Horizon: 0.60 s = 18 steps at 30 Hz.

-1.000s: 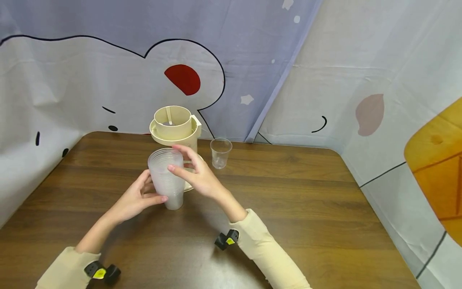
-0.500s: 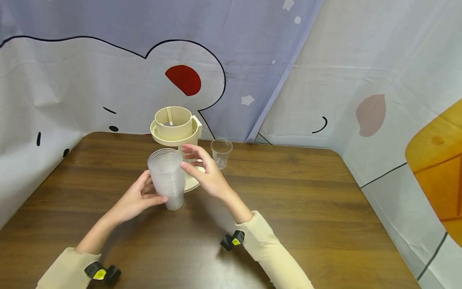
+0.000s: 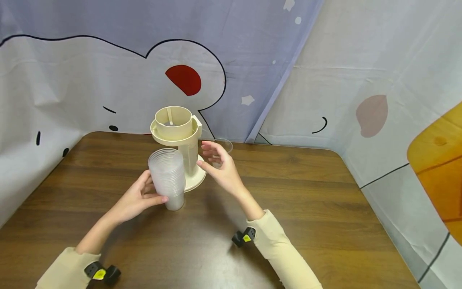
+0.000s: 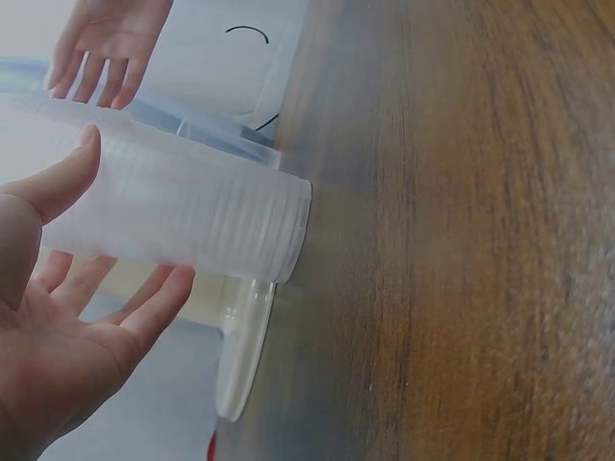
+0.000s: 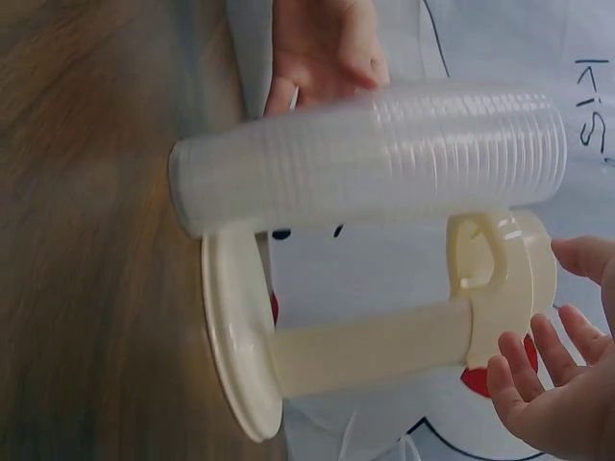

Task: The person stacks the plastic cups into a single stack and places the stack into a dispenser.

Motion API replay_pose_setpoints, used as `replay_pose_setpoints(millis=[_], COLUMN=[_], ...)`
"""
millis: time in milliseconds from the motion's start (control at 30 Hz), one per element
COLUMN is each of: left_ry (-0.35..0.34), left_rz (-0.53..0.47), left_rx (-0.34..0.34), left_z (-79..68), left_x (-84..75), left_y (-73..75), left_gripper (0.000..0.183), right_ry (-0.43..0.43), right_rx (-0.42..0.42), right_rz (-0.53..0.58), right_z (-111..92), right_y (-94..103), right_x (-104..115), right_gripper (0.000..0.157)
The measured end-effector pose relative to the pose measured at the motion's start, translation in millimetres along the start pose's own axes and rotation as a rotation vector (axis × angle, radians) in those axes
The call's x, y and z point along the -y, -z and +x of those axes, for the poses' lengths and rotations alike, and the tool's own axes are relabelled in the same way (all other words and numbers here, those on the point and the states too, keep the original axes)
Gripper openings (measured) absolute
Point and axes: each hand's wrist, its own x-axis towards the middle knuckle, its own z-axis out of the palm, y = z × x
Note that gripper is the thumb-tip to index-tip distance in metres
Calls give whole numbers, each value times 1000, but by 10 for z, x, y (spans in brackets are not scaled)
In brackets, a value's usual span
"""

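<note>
A tall stack of clear plastic cups [image 3: 169, 176] stands upright on the table, gripped low on its side by my left hand [image 3: 135, 200]. In the left wrist view, the thumb and fingers lie on opposite sides of the stack [image 4: 183, 206]. Just behind it is a cream cup dispenser [image 3: 189, 154] with a round base, a column and a ringed top. My right hand [image 3: 225, 172] is held in the air to the right of the dispenser, fingers loosely spread and holding nothing. Behind that hand, a single clear cup [image 3: 227, 144] is mostly hidden, only its rim and a little of its side showing.
The brown wooden table [image 3: 288, 208] reaches back to a printed cloth curtain [image 3: 108, 84]. A second cloth wall [image 3: 361, 80] stands along the right. Small black cameras are strapped to both wrists.
My right hand has come away from the stack and moved right, past the dispenser's column, now covering much of the single cup. The left hand and the stack have stayed put.
</note>
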Motion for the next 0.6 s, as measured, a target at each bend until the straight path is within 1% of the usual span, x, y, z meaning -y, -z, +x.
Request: replay_pose_setpoints(millis=[133, 367, 500, 600], left_ry=[11, 3, 0, 5], left_rz=[-2, -2, -1, 0], left_rx=[3, 1, 0, -2], left_z=[2, 1, 1, 3], left_x=[-2, -13, -9, -8], left_y=[-1, 1, -1, -7], left_gripper=[74, 74, 73, 73], right_ry=[-24, -56, -88, -120], right_rx=[-36, -77, -94, -101], right_rz=[17, 65, 71, 51], right_z=[-4, -1, 27, 40], right_y=[70, 174, 245, 293], right_x=[-63, -185, -288, -357], right_gripper=[49, 52, 54, 57])
